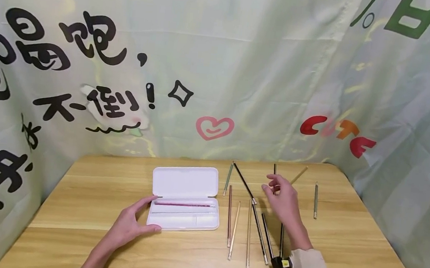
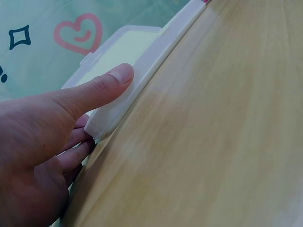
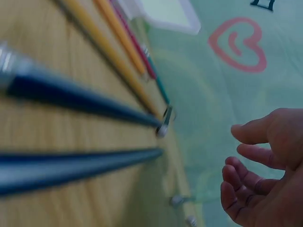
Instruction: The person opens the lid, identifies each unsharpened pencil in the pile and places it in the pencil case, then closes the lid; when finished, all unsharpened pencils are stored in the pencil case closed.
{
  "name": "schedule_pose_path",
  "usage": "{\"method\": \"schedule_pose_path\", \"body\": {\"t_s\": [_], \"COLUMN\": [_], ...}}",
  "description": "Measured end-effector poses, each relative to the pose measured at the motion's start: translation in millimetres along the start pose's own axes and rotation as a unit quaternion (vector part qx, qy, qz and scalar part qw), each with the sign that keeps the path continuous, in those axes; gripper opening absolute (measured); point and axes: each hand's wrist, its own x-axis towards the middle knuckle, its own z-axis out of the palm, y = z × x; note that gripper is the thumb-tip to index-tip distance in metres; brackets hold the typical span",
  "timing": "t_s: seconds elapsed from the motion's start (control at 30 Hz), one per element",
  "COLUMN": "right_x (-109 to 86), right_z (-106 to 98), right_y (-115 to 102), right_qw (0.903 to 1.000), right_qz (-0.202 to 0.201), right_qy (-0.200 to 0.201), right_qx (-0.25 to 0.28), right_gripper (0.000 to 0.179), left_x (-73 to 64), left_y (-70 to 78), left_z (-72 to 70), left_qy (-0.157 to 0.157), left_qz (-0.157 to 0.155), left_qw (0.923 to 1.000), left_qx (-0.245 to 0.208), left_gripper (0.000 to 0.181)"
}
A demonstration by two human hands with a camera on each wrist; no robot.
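An open white pencil case (image 1: 185,182) lies on the table with its lid folded back, and one dark pink pencil (image 1: 181,204) lies in its upper compartment. My left hand (image 1: 130,224) grips the case's left end. In the left wrist view the thumb (image 2: 106,85) presses on the near wall and the other fingers reach round the corner. Above the scattered pencils hovers my right hand (image 1: 285,202), fingers loosely bent. The right wrist view shows nothing between its thumb and fingers (image 3: 258,153). A black pencil (image 1: 275,169) lies just beyond its fingertips, partly hidden by the hand.
Between case and right hand lie a green pencil (image 1: 227,179), a dark red one (image 1: 229,216), natural-wood ones (image 1: 249,238) and several black ones (image 1: 259,232). A grey-green pencil (image 1: 316,200) lies farther right. A printed curtain (image 1: 266,91) hangs behind the table (image 1: 86,195).
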Motion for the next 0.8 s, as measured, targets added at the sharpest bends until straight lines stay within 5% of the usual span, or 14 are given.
{"method": "schedule_pose_path", "body": {"t_s": [0.3, 0.8], "right_x": [-0.9, -3.4], "right_z": [-1, 0], "right_y": [22, 25], "right_qw": [0.9946, 0.9917], "right_qz": [0.059, 0.079], "right_qy": [-0.067, -0.065], "right_qx": [-0.053, -0.078], "right_gripper": [0.047, 0.034], "left_x": [0.8, 0.7], "left_y": [-3.2, -1.5], "left_z": [0.2, 1.1], "left_qy": [0.004, 0.003], "left_qz": [0.000, -0.004], "left_qw": [1.0000, 1.0000], "left_qx": [0.004, 0.007], "left_gripper": [0.093, 0.091]}}
